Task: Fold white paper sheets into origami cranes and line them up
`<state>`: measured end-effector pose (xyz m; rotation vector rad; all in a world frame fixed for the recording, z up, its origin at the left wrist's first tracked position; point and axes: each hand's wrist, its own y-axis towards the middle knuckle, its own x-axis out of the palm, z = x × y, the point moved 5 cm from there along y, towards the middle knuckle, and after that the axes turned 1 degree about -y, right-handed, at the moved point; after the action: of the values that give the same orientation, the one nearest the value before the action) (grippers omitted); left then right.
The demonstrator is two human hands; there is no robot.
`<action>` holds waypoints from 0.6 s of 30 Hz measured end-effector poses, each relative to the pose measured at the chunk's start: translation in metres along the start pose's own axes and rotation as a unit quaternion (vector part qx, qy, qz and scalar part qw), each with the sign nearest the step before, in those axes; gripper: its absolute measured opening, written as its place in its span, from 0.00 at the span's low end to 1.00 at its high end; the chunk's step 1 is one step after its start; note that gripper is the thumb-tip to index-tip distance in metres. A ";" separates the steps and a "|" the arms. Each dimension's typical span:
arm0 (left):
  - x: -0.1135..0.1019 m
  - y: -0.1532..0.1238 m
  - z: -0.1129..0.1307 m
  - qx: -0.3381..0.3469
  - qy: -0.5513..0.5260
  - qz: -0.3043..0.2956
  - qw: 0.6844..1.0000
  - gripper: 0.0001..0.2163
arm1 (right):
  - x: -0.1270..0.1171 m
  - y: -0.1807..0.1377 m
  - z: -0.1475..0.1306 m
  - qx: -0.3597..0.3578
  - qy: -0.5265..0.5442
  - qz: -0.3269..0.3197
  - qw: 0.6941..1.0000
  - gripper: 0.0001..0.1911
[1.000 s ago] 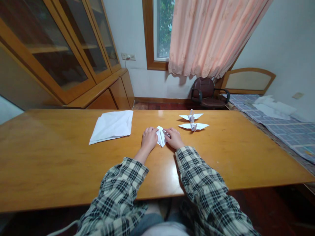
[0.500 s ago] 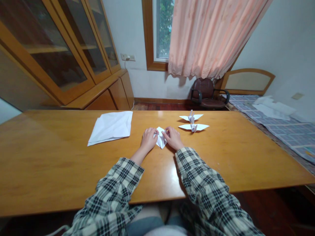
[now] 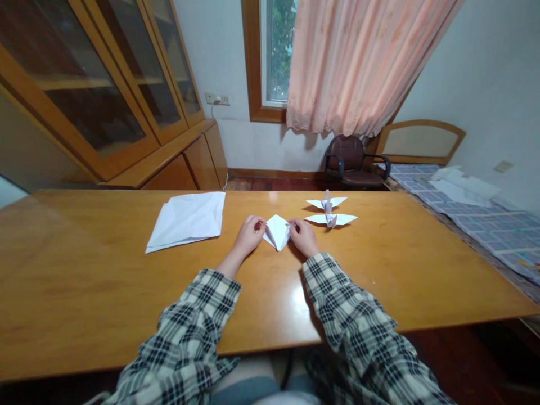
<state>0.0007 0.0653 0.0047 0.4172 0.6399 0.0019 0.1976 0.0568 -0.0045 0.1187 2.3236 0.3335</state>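
Note:
Between my hands a folded piece of white paper (image 3: 278,231), diamond-shaped with creases and small side flaps, lies on the wooden table (image 3: 270,304). My left hand (image 3: 250,232) pinches its left corner between thumb and fingers. On the opposite side, the right corner is pinched by my right hand (image 3: 304,236). Close beyond my right hand stand two white paper cranes, the nearer crane (image 3: 331,219) with wings spread and the farther crane (image 3: 326,201) just behind it.
A stack of white paper sheets (image 3: 188,221) rests to the left of my hands. Past the table's far edge are a brown armchair (image 3: 348,160) and a wooden cabinet (image 3: 169,163). On the right is a bed (image 3: 476,216) with a checked cover.
My hands have moved apart, and the folded paper has opened wider into a broader diamond. The cranes and the stack of sheets stay in place.

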 end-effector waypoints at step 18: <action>-0.008 -0.011 0.011 0.106 0.086 -0.140 0.981 0.12 | -0.009 -0.001 0.009 -0.001 -0.071 -0.034 0.997 0.16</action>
<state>-0.0003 0.0503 0.0134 0.5328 0.8705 -0.3038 0.2104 0.0557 -0.0041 0.0596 2.1820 0.2839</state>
